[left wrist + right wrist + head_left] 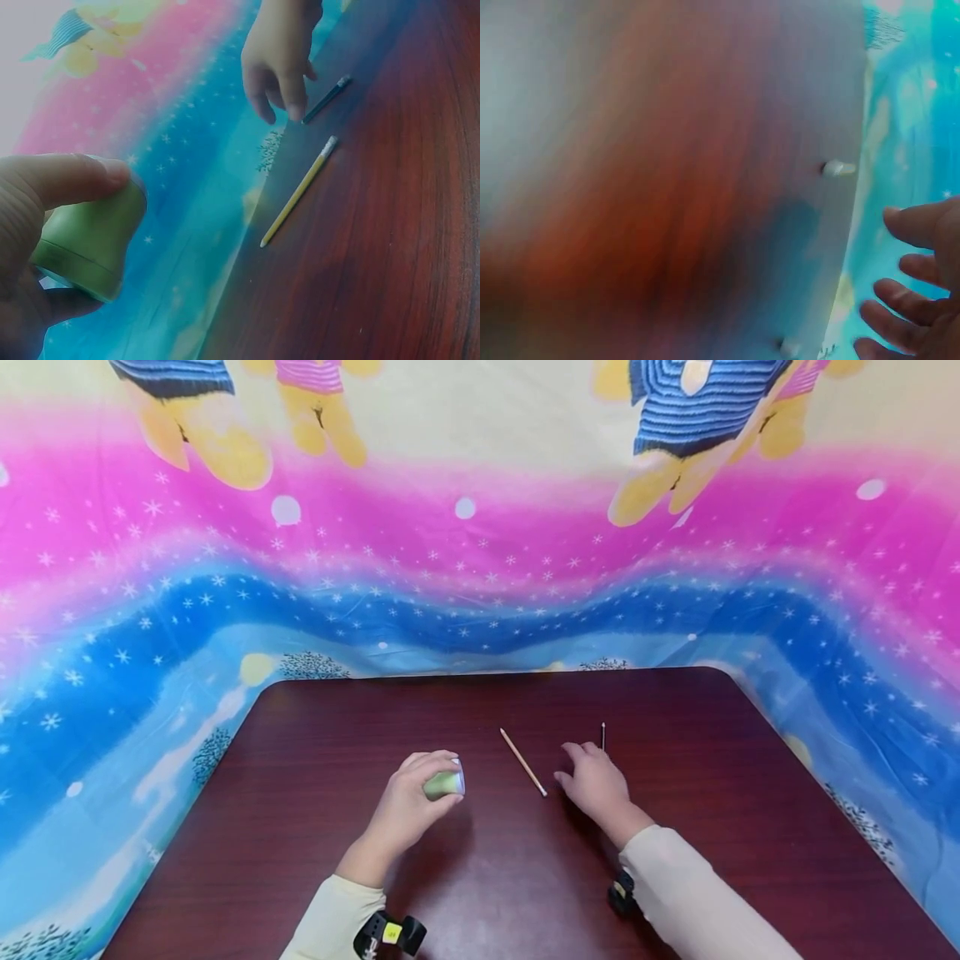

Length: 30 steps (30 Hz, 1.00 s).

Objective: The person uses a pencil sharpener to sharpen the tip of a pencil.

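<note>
My left hand (405,797) grips a small green object (90,244) with a narrowed waist and a pale end, held above the table; its kind cannot be made out. To the right of it lies a yellow pencil (522,762) with a whitish end towards me. My right hand (596,787) hovers with loosely spread fingers beside a dark pencil (603,737), whose near part it hides in the head view. In the left wrist view the dark pencil (327,99) lies just by its fingertips. The right wrist view shows nothing between those fingers.
The dark red wooden table (337,718) has rounded far corners. A patterned cloth (465,568) in pink and blue hangs behind and along its sides. Black wrist cameras (390,935) sit on both sleeves.
</note>
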Each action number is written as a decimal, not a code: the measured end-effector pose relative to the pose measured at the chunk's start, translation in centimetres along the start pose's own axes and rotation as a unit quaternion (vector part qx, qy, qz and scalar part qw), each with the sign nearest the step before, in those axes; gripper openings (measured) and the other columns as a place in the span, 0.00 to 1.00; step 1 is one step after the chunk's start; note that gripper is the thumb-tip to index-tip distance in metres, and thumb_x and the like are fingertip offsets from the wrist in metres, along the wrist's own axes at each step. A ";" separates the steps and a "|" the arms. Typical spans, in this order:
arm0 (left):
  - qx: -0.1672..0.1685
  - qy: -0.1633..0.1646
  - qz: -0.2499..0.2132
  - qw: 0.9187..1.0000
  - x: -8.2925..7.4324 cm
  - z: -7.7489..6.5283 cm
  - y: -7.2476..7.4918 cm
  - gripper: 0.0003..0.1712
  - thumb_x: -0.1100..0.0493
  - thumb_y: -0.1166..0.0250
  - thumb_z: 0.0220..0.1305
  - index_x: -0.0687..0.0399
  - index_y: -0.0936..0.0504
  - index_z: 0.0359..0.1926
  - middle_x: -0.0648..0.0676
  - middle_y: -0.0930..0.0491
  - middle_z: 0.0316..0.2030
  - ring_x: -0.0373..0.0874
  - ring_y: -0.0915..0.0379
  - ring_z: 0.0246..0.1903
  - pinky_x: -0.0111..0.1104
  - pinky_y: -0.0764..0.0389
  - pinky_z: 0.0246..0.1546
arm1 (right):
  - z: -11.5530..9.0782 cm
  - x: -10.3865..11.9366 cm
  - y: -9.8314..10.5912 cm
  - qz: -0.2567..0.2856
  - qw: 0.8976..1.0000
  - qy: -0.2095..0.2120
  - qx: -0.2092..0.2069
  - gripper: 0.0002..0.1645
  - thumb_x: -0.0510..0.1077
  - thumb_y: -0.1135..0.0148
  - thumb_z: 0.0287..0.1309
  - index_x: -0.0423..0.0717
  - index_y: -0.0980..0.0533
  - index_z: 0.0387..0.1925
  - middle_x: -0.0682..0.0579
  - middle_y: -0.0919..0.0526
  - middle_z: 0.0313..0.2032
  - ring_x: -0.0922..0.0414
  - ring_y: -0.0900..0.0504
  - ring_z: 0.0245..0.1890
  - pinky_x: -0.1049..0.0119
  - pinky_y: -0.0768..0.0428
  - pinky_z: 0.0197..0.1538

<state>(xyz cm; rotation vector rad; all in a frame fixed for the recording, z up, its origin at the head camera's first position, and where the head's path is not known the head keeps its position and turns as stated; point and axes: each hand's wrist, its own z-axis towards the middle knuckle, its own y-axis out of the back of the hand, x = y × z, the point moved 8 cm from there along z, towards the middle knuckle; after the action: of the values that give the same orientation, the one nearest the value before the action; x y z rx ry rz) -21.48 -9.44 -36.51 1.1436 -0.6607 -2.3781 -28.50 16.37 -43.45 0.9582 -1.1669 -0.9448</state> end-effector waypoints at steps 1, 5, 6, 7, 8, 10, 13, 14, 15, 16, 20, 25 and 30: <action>0.001 0.001 0.001 1.000 0.0 0.0 0.0 0.21 0.69 0.22 0.41 0.53 0.15 0.40 0.53 0.17 0.47 0.48 0.25 0.49 0.36 0.21 0.42 | -0.3 -0.4 0.3 -0.004 1.000 0.009 -0.006 0.32 0.48 0.33 0.56 0.40 0.28 0.61 0.36 0.25 0.54 0.39 0.27 0.56 0.43 0.25 0.51; 0.003 0.005 0.006 1.000 0.0 0.0 0.0 0.21 0.69 0.22 0.41 0.53 0.15 0.40 0.52 0.17 0.48 0.48 0.25 0.50 0.36 0.20 0.42 | -0.9 -2.0 0.6 -0.009 1.000 0.021 -0.004 0.36 0.48 0.34 0.58 0.39 0.32 0.65 0.33 0.30 0.60 0.36 0.34 0.62 0.39 0.30 0.56; 0.003 0.006 0.006 1.000 0.0 0.0 0.0 0.21 0.69 0.22 0.41 0.54 0.15 0.40 0.52 0.17 0.48 0.48 0.25 0.50 0.36 0.20 0.42 | -1.0 -2.4 0.6 -0.010 1.000 0.019 0.000 0.36 0.49 0.34 0.58 0.39 0.33 0.65 0.32 0.31 0.60 0.36 0.35 0.62 0.38 0.31 0.57; 0.003 0.006 0.006 1.000 0.0 0.0 0.0 0.21 0.69 0.22 0.41 0.54 0.15 0.40 0.52 0.17 0.48 0.48 0.25 0.50 0.36 0.20 0.42 | -1.0 -2.7 0.5 -0.013 1.000 0.017 0.004 0.36 0.49 0.35 0.59 0.39 0.33 0.65 0.32 0.31 0.61 0.35 0.36 0.63 0.37 0.31 0.56; 0.003 0.006 0.005 1.000 0.0 0.0 0.0 0.21 0.69 0.22 0.41 0.55 0.15 0.40 0.52 0.17 0.48 0.48 0.25 0.50 0.36 0.20 0.42 | -1.0 -3.1 0.4 -0.014 1.000 0.012 0.010 0.37 0.49 0.35 0.59 0.39 0.34 0.66 0.32 0.32 0.61 0.35 0.36 0.63 0.37 0.31 0.56; 0.003 0.007 0.005 1.000 0.0 0.0 0.0 0.21 0.69 0.22 0.41 0.55 0.15 0.40 0.51 0.17 0.48 0.48 0.25 0.50 0.36 0.20 0.42 | -0.9 -3.7 0.3 -0.016 1.000 0.000 0.017 0.38 0.50 0.35 0.59 0.38 0.34 0.66 0.32 0.32 0.61 0.35 0.36 0.63 0.36 0.31 0.55; 0.004 0.008 0.004 1.000 0.0 0.0 0.0 0.20 0.69 0.22 0.41 0.54 0.15 0.40 0.51 0.17 0.48 0.48 0.26 0.50 0.35 0.20 0.41 | -0.8 -4.6 0.1 -0.010 0.999 -0.027 0.029 0.39 0.51 0.36 0.59 0.36 0.35 0.66 0.31 0.32 0.61 0.35 0.35 0.62 0.37 0.29 0.54; 0.005 0.009 0.003 1.000 0.0 0.0 0.0 0.20 0.69 0.22 0.42 0.54 0.15 0.40 0.51 0.17 0.48 0.47 0.26 0.50 0.35 0.20 0.41 | -0.8 -4.9 0.1 -0.004 0.999 -0.038 0.033 0.40 0.52 0.36 0.59 0.36 0.36 0.66 0.31 0.32 0.61 0.35 0.35 0.61 0.37 0.29 0.53; 0.006 0.010 0.002 1.000 0.0 -0.1 0.0 0.20 0.69 0.22 0.42 0.53 0.15 0.40 0.52 0.17 0.48 0.47 0.26 0.50 0.35 0.20 0.41 | -0.8 -5.2 0.0 0.003 0.998 -0.048 0.038 0.40 0.52 0.35 0.59 0.35 0.36 0.66 0.30 0.32 0.61 0.35 0.35 0.61 0.37 0.28 0.52; 0.007 0.011 0.000 1.000 0.1 -0.1 -0.1 0.20 0.69 0.22 0.42 0.53 0.15 0.40 0.52 0.17 0.48 0.47 0.26 0.50 0.35 0.20 0.41 | -0.8 -5.5 -0.1 0.009 0.997 -0.057 0.043 0.41 0.52 0.36 0.59 0.35 0.36 0.67 0.30 0.33 0.61 0.35 0.35 0.61 0.37 0.28 0.52; 0.008 0.012 -0.004 1.000 0.1 -0.1 -0.2 0.21 0.69 0.22 0.42 0.52 0.15 0.40 0.53 0.17 0.48 0.47 0.26 0.49 0.35 0.21 0.41 | -0.6 -6.1 -0.2 0.035 0.994 -0.085 0.060 0.42 0.52 0.36 0.60 0.33 0.38 0.67 0.28 0.33 0.61 0.34 0.35 0.60 0.38 0.27 0.50; 0.007 0.012 -0.005 1.000 0.0 -0.1 -0.1 0.21 0.69 0.23 0.42 0.51 0.15 0.40 0.54 0.17 0.48 0.48 0.26 0.50 0.35 0.21 0.41 | -0.3 -6.8 -0.6 0.058 0.989 -0.112 0.074 0.43 0.51 0.36 0.60 0.31 0.40 0.67 0.27 0.33 0.59 0.33 0.35 0.59 0.38 0.27 0.50; 0.007 0.015 -0.004 1.000 0.0 -0.1 -0.1 0.21 0.69 0.23 0.42 0.51 0.15 0.40 0.53 0.17 0.48 0.47 0.26 0.50 0.35 0.21 0.41 | 0.0 -7.3 -1.0 0.084 0.984 -0.137 0.080 0.42 0.48 0.36 0.60 0.30 0.41 0.67 0.27 0.32 0.56 0.35 0.28 0.53 0.40 0.26 0.50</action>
<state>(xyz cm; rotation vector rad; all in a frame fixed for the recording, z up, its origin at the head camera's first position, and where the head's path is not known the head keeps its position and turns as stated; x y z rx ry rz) -21.43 -9.39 -36.60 1.1879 -0.6655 -2.3608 -29.65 22.94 -46.52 0.8567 -1.5510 -0.8739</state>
